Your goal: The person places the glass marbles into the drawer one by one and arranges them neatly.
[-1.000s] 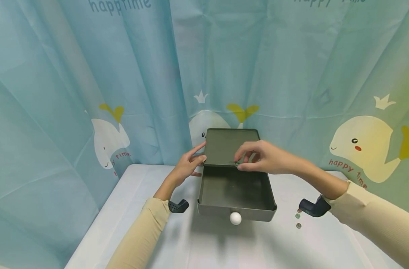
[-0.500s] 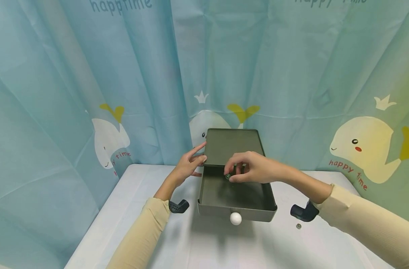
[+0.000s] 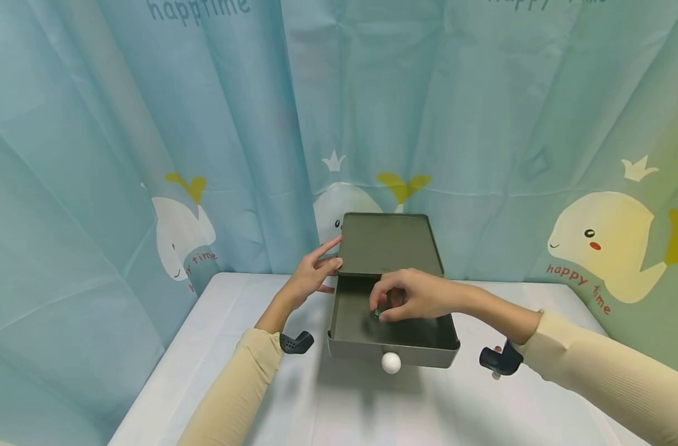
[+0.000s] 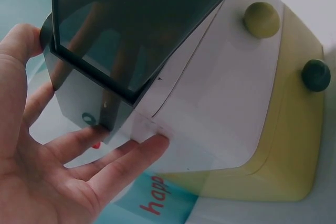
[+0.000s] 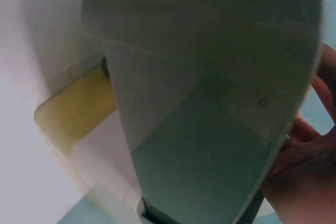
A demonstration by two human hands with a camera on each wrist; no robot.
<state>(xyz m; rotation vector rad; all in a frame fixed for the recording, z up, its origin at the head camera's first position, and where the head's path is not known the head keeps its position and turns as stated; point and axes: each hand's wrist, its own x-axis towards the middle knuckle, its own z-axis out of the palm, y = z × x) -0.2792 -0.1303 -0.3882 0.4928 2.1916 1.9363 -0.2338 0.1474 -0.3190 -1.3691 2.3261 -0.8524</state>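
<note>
I am pinching a small green bead [image 3: 377,312] in my right hand [image 3: 414,296] over the open drawer [image 3: 391,337], my left hand [image 3: 311,277] resting flat-fingered on the box [image 3: 388,241], and the bead could be slipping out and bouncing away across the surface [image 3: 233,347].

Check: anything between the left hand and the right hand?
Head view: only the dark grey drawer's bare left wall and floor lie between left hand and right hand.

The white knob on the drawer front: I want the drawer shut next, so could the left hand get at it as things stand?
Probably yes. The left hand rests on the box's corner, and the white knob faces bare table, nothing before it.
</note>
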